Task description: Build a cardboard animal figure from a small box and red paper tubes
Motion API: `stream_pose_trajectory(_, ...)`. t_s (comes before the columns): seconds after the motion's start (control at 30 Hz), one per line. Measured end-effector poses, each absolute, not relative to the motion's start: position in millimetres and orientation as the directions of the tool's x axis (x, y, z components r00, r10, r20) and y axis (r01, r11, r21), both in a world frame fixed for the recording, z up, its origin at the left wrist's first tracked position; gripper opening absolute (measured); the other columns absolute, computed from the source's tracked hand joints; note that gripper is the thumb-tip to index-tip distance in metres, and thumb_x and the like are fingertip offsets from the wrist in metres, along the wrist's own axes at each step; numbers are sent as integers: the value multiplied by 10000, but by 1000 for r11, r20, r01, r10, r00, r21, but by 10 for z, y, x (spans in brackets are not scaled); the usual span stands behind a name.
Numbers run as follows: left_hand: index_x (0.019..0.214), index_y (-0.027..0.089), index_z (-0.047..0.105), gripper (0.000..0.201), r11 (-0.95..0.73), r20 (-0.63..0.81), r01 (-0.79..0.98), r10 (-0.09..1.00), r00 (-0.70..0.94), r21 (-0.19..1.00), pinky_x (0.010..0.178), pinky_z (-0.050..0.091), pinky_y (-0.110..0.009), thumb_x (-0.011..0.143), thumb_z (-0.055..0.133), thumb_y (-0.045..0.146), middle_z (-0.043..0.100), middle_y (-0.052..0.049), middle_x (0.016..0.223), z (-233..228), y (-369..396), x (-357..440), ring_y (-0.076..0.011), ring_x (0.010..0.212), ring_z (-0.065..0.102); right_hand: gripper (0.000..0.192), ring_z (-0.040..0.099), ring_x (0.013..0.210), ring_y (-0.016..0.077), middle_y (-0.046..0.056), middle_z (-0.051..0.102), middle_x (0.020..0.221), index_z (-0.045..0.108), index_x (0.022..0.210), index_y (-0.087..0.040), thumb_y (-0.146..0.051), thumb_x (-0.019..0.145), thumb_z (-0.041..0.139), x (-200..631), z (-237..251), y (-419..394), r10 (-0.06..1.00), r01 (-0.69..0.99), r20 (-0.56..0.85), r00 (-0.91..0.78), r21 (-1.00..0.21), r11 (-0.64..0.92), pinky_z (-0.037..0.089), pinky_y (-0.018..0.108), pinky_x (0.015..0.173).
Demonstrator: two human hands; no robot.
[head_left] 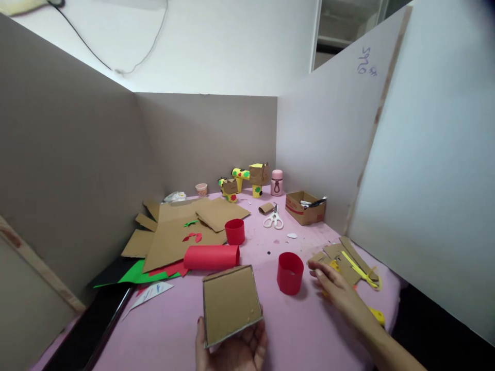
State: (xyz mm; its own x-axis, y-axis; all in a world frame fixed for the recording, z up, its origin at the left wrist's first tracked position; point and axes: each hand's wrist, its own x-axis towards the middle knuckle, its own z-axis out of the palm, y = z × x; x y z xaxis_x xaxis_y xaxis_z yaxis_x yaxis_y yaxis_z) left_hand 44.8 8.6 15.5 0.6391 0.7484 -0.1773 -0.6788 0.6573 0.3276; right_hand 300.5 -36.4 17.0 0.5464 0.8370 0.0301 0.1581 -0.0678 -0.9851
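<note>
My left hand (235, 353) holds a square cardboard box (232, 304) from below, its flat brown face tilted towards me. Near the table's right side, my right hand (332, 286) reaches out with fingers stretched, over a yellow tool (377, 315) that it partly covers. I cannot make out the tool's kind. Between my hands stands a short red paper tube (290, 273), upright and apart from both. A longer red tube (212, 257) lies on its side behind the box. Another short red tube (234, 232) stands further back.
Cardboard sheets (170, 237) and green paper (137, 273) lie left. White scissors (273, 219), a small carton (305, 207) with pens and a pink bottle (277, 183) stand further back, near yellow spotted animal figures (258, 175). Scraps with yellow strips (356, 265) lie right. Grey panels (209, 139) enclose the table.
</note>
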Motion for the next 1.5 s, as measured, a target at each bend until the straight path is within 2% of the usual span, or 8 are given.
stream_pose_trajectory(0.17,973,98,703,457,653,-138,-696,751,645,298,880,472,-390,687,660,451,710,-186,988,186,104,343,-274,949,650,573,613,1029,293,132,660,1113,567,1177,-185,-606,816,423,2868,110,-61,854,79,15,520,-996,-31,496,421,848)
stream_pose_trajectory(0.33,975,147,715,407,599,-124,-750,798,590,281,901,462,-379,725,637,458,716,-166,988,210,143,248,-264,970,648,441,538,1119,281,99,642,1135,659,1056,-222,-542,761,583,2721,130,-90,910,164,117,397,-985,55,435,375,932)
stream_pose_trajectory(0.43,970,189,720,406,575,-140,-783,818,558,237,900,460,-384,759,590,511,718,-150,997,223,149,231,-266,973,648,464,562,1055,275,113,613,1144,615,1106,-200,-466,727,648,2632,107,-89,919,199,124,375,-979,50,469,377,873)
stream_pose_trajectory(0.53,984,201,717,401,550,-163,-802,835,525,235,883,468,-382,782,565,513,718,-147,997,237,142,208,-269,961,652,500,620,867,248,90,653,952,535,1161,-173,-400,728,643,2552,90,-63,933,187,94,346,-982,29,507,375,763)
stream_pose_trajectory(0.8,982,213,720,378,491,-176,-830,871,459,263,864,484,-388,768,594,498,717,-147,1000,272,151,65,-267,929,661,233,612,800,243,48,693,858,692,864,-172,-316,682,706,2378,169,-89,981,130,41,191,-991,16,461,329,731)
stream_pose_trajectory(1.0,962,215,729,388,490,-188,-833,871,455,256,845,496,-381,764,588,517,723,-151,970,311,135,45,-271,909,668,325,616,694,183,29,705,714,707,791,-157,-472,714,695,2354,263,-107,967,-112,-66,245,-993,-40,451,253,651)
stream_pose_trajectory(1.2,996,227,713,377,471,-200,-828,881,428,305,820,509,-398,753,610,496,718,-141,984,362,83,85,-293,919,663,332,651,623,157,27,704,656,686,760,-172,-480,658,756,2373,409,-247,942,-424,-242,233,-897,-125,499,241,608)
stream_pose_trajectory(1.5,1292,333,471,613,346,-252,-856,931,263,385,733,535,-405,723,662,460,731,-83,950,529,-36,163,-291,844,684,295,678,847,199,45,742,839,704,903,-196,-330,658,800,2222,604,-558,966,-546,-153,207,-838,-16,527,253,746)
